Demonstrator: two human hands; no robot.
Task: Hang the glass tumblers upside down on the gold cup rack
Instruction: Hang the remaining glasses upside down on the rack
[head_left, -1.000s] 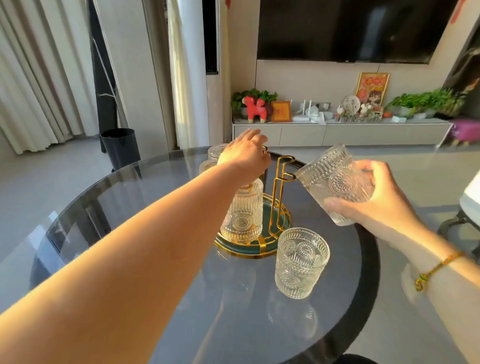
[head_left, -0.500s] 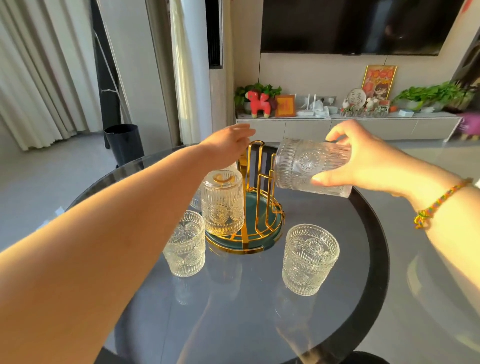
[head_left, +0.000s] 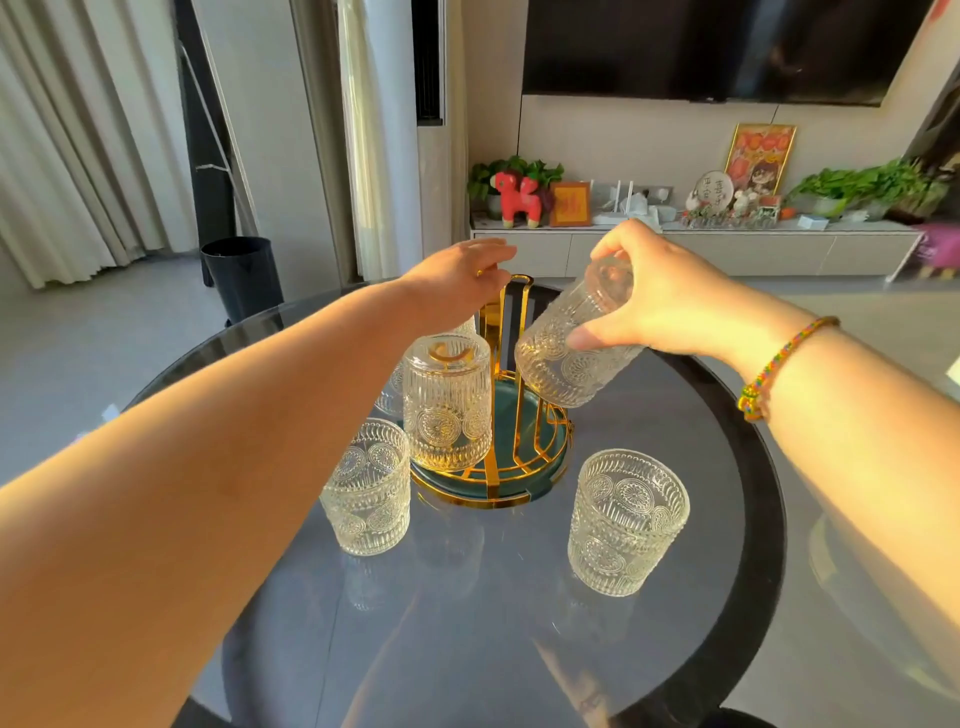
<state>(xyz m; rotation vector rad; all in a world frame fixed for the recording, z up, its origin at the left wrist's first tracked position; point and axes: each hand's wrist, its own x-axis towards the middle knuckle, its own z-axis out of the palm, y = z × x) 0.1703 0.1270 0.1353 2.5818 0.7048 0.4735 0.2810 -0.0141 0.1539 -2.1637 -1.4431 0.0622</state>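
Note:
The gold cup rack (head_left: 511, 374) stands on a round green tray (head_left: 540, 478) mid-table. My left hand (head_left: 457, 280) rests on the rack's top loop, fingers curled around it. One embossed glass tumbler (head_left: 447, 405) hangs upside down on a front prong. My right hand (head_left: 660, 301) grips a second tumbler (head_left: 571, 348), tilted mouth-down over a right prong of the rack. Two more tumblers stand upright on the table: one at the left (head_left: 366, 493), one at the right (head_left: 626, 519). Another glass (head_left: 390, 395) is partly hidden behind the hung one.
The round dark glass table (head_left: 467, 623) has its rim close on the right. Beyond it are a black bin (head_left: 241, 275) on the floor, curtains at the left, and a low cabinet (head_left: 701, 249) with plants and ornaments under a wall television.
My right hand has tipped its tumbler from sideways to nearly mouth-down and brought it left, down over the rack. My left hand stays at the rack's top.

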